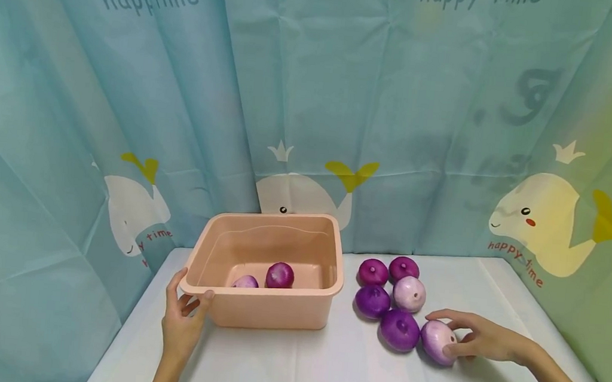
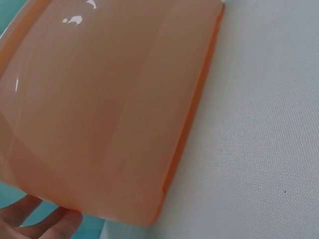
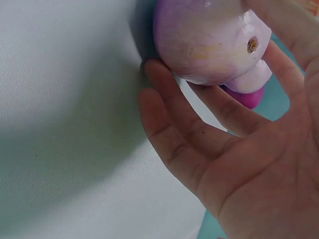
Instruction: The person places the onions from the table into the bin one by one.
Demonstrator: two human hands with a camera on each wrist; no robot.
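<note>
Whale-print curtains back the white desk (image 1: 325,360); right hand (image 1: 483,340) cups a pale onion (image 1: 438,342), probably light and slippery; left hand (image 1: 183,316) grips the tub (image 1: 275,311) corner.

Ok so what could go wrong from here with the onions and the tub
1. The right hand curls round the pale onion, which touches the purple onion beside it; lifting could nudge that one rolling across the white table.
2. The onion looks smooth and glossy, so it might slip from the fingers.
3. The left hand holds only one corner of the peach tub, which could slide if bumped.
</note>
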